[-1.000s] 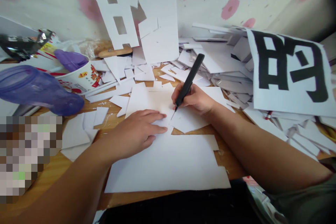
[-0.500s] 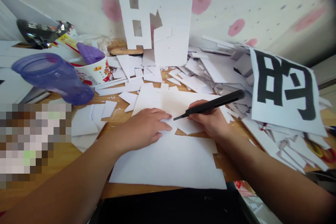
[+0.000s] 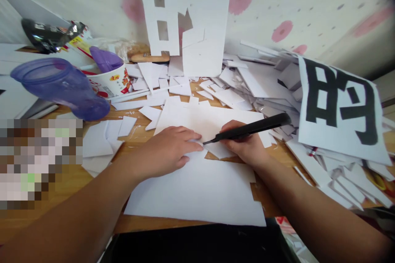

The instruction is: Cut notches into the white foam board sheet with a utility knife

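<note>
A black utility knife (image 3: 253, 126) is gripped in my right hand (image 3: 245, 144), its handle slanting up to the right. Its blade tip meets white board close to the fingertips of my left hand (image 3: 169, 150). That hand lies flat with fingers apart, pressing on the white foam board (image 3: 191, 193). The board has notched edges on its right side and a gap in the middle where wood shows. Another pale sheet (image 3: 197, 117) lies beyond the hands. My left palm hides part of the board.
Cut white scraps (image 3: 262, 82) pile up at the back and right, below a sheet with a black character (image 3: 342, 107). A cut-out panel (image 3: 203, 59) leans on the wall. At left stand a purple translucent vase (image 3: 58, 86) and a paper cup (image 3: 111, 84).
The knife blade has shifted slightly down and left, and its handle has tilted flatter. My left hand stays nearly in place. The whole view has moved a little.
</note>
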A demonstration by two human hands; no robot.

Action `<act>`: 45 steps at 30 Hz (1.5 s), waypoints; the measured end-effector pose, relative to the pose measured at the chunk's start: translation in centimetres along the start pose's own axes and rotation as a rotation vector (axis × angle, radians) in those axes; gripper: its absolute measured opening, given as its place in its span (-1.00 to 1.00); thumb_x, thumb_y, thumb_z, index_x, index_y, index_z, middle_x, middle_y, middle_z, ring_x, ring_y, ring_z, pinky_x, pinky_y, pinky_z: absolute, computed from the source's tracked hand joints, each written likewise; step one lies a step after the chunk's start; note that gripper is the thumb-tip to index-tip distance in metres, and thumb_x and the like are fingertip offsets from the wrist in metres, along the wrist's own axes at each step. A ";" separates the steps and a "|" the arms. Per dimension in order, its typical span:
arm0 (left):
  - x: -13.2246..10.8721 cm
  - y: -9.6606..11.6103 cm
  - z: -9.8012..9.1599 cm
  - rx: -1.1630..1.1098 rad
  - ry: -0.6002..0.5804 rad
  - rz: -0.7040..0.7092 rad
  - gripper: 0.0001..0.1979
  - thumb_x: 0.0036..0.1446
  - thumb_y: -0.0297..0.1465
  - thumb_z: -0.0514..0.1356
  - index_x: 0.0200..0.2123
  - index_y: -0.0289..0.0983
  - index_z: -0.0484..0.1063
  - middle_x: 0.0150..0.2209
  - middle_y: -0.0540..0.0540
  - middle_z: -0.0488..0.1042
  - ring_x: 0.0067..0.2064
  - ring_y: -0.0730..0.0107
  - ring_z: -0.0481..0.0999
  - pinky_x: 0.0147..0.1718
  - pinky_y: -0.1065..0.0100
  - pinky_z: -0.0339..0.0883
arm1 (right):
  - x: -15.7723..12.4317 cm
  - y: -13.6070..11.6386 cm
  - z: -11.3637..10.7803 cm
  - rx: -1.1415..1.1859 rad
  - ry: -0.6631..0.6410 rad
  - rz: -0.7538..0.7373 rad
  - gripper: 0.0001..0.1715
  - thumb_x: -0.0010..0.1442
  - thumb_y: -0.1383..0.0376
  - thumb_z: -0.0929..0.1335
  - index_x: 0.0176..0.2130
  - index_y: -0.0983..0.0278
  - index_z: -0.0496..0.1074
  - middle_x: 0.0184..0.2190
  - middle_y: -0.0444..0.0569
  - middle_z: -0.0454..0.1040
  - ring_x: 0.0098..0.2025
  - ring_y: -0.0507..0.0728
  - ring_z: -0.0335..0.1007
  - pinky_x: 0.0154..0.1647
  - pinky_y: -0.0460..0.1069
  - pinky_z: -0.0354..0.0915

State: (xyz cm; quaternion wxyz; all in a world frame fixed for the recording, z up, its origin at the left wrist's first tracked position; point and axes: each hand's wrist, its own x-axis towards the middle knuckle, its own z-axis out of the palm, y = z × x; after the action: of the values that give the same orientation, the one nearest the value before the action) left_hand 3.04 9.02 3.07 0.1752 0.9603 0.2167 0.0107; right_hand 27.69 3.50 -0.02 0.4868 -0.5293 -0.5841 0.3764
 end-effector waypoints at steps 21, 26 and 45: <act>0.1 -0.1 0.4 0.078 -0.006 -0.009 -0.51 0.17 -0.53 0.13 0.11 0.00 0.48 0.28 0.01 0.34 0.21 0.07 0.34 0.16 0.05 0.20 | 1.5 -0.2 -2.9 0.019 -0.215 0.010 -0.76 -0.03 0.20 0.51 -0.37 0.29 0.49 -0.44 -0.08 0.47 -0.43 0.04 0.32 -0.44 -0.07 0.24; 0.1 -0.1 0.4 0.096 -0.043 -0.026 -0.49 0.18 -0.53 0.10 0.14 0.00 0.46 0.30 0.02 0.32 0.21 0.07 0.34 0.15 0.03 0.21 | 1.8 0.6 -3.7 0.019 -0.225 -0.021 -0.75 -0.02 0.20 0.52 -0.35 0.31 0.51 -0.43 -0.06 0.49 -0.41 0.05 0.34 -0.42 -0.07 0.24; 0.1 0.0 0.2 0.117 -0.102 -0.084 -0.47 0.19 -0.49 0.08 0.16 0.09 0.43 0.32 0.09 0.28 0.26 0.11 0.29 0.20 0.04 0.18 | 2.7 1.8 -5.3 0.133 -0.292 -0.043 -0.77 0.02 0.20 0.54 -0.34 0.25 0.51 -0.41 -0.10 0.58 -0.36 0.11 0.52 -0.32 -0.02 0.42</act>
State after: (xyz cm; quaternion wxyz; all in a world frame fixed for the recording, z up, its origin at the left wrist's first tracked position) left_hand 3.13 8.94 2.89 0.1299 0.9582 0.2479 -0.0585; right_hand 33.34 6.09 0.03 0.4387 -0.4231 -0.6335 0.4767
